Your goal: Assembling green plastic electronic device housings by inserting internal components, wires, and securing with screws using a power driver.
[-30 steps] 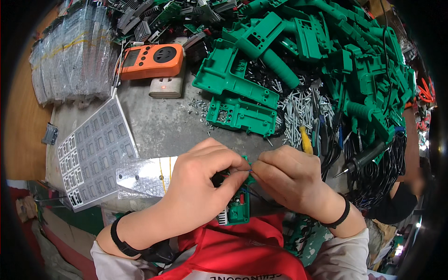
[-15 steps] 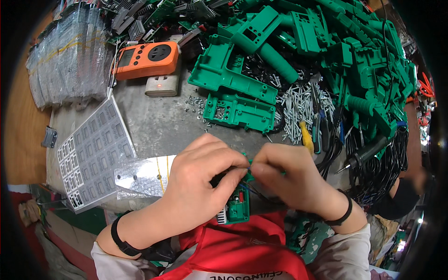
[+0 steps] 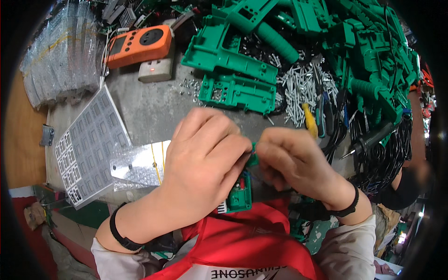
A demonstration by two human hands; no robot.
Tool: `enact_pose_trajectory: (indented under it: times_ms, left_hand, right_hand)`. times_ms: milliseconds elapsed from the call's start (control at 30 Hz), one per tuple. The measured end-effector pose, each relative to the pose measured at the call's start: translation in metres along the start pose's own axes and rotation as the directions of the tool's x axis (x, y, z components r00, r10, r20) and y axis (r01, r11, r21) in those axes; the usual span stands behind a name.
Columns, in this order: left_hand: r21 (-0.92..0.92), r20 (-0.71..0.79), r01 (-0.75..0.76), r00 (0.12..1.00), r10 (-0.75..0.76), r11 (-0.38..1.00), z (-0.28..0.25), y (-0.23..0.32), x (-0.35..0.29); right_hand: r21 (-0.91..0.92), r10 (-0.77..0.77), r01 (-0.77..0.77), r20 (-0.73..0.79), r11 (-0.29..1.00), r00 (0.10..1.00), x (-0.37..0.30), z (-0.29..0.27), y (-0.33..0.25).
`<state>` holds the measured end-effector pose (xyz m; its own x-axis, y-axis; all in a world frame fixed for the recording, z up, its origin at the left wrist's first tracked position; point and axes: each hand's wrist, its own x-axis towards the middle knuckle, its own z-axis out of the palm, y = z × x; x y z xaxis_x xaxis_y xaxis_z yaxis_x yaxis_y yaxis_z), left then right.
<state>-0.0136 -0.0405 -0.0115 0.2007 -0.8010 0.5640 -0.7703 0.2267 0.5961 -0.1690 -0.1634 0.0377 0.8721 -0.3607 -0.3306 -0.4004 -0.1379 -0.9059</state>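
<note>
Close to my body is a green plastic housing (image 3: 241, 199) with a small circuit board and a red component inside. White fins show at its left edge. My left hand (image 3: 203, 161) is closed over the housing's left and far part, fingers curled round it, hiding much of it. Just right of it, my right hand (image 3: 298, 163) is closed in a pinch by the housing's far end. Whatever lies between its fingertips is hidden. Thin dark wires run from the housing beneath the right hand.
Green housing halves (image 3: 238, 93) lie ahead, beside loose screws (image 3: 301, 95) and a yellow-handled screwdriver (image 3: 309, 120). A soldering iron (image 3: 371, 140) rests at right near black cables. An orange meter (image 3: 138, 45), a sticker sheet (image 3: 93, 147) and a bubble-wrapped panel (image 3: 137, 165) are at left.
My left hand has rolled over the housing, its back now covering more of it. The right hand's fingers have curled in slightly. The bench items sit a little higher in view.
</note>
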Motion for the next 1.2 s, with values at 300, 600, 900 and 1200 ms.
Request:
enact_pose_trajectory:
  times_ms: [300, 600, 900, 1200]
  left_hand:
    - [-0.157, 0.17, 0.269, 0.955, -0.242, 0.95, -0.012, 0.006, -0.005]
    - [-0.108, 0.148, 0.202, 0.972, -0.185, 0.973, -0.013, 0.003, -0.021]
    - [-0.03, 0.124, 0.136, 0.984, -0.131, 0.99, -0.006, 0.004, -0.031]
    - [0.134, 0.045, 0.173, 0.983, -0.18, 0.976, -0.035, -0.007, -0.047]
  right_hand:
    - [0.195, 0.258, -0.26, 0.034, 0.946, 0.965, -0.008, 0.01, 0.005]
    - [0.219, 0.291, -0.334, 0.207, 0.917, 0.934, 0.01, 0.005, 0.014]
    - [0.198, 0.164, -0.172, 0.054, 0.965, 0.985, 0.008, 0.019, 0.025]
    - [-0.534, -0.379, 0.312, -0.017, 0.786, 0.925, 0.002, 0.025, 0.028]
